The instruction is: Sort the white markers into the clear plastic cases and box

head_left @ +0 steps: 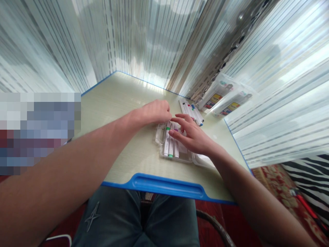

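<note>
A clear plastic case (pixel 161 134) lies opened on the desk, with several white markers (pixel 171 145) side by side in it; green shows on some of their ends. My left hand (pixel 156 111) is at the far end of the case, its fingers curled closed. Whatever those fingers hold, if anything, is hidden from me. My right hand (pixel 189 132) hovers over the right part of the case with its fingers spread, thumb near the markers, and it covers part of the case. The fingertips of both hands nearly meet.
More white markers (pixel 191 111) with coloured ends lie behind my right hand. Two clear plastic packages (pixel 223 97) stand at the desk's back right. The pale desk (pixel 120 92) has a blue edge and a blue front tray (pixel 167 185). Striped curtains (pixel 144 41) hang behind it.
</note>
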Motion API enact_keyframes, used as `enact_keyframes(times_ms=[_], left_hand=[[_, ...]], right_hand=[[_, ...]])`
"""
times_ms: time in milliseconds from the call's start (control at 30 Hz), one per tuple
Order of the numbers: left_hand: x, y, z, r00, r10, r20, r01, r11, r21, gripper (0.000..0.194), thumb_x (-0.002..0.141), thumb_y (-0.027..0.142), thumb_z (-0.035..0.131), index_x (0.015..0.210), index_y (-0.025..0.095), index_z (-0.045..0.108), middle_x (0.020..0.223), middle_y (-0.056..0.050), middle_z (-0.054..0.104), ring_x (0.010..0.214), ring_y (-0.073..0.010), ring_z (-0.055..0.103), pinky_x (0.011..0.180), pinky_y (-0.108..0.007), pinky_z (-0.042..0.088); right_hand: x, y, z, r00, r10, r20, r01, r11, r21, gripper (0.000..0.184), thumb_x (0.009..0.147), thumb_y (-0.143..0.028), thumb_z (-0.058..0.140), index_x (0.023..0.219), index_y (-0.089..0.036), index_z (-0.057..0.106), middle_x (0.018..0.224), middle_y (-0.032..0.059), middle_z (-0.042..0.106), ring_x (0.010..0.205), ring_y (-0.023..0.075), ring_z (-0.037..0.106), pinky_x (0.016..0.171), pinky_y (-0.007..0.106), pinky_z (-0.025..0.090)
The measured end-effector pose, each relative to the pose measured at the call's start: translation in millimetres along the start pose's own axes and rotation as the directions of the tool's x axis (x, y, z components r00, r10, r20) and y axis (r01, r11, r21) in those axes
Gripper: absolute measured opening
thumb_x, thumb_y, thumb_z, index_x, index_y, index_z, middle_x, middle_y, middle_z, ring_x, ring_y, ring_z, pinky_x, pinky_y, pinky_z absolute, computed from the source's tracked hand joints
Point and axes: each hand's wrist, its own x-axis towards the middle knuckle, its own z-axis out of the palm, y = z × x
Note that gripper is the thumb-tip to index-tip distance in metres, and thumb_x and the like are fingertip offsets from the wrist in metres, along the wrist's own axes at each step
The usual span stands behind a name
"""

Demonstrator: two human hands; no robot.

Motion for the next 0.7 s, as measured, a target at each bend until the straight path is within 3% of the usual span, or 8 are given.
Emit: enact_keyframes(times_ms=[400,700], left_hand=[[1.9,-2.3,2.1,1.0,-0.005,0.023,0.005,1.0,-0.004,0.021,0.072,0.024,0.054,0.072,0.018,0.073,0.074,-0.01,0.074,0.067,-0.0228,0.066,0.063,-0.029,0.044],[2.7,-3.3,4.2,1.0,-0.009,0.012,0.009,1.0,-0.009,0.022,0.072,0.025,0.054,0.073,0.018,0.075,0.074,-0.011,0.073,0.069,-0.0247,0.067,0.065,-0.031,0.046]], right_hand=[[0.5,-1.2,3.7,1.0,-0.012,-0.016,0.012,1.0,-0.007,0.057,0.096,-0.056,0.053,0.14,-0.02,0.056,0.15,0.0201,0.042,0.14,0.0335,0.046,0.117,0.054,0.036],[0.4,-0.8,1.0,1.0,-0.011,-0.011,0.011,1.0,0.02,0.056,0.096,-0.057,0.053,0.139,-0.021,0.059,0.148,0.0198,0.045,0.136,0.0334,0.05,0.113,0.054,0.04]])
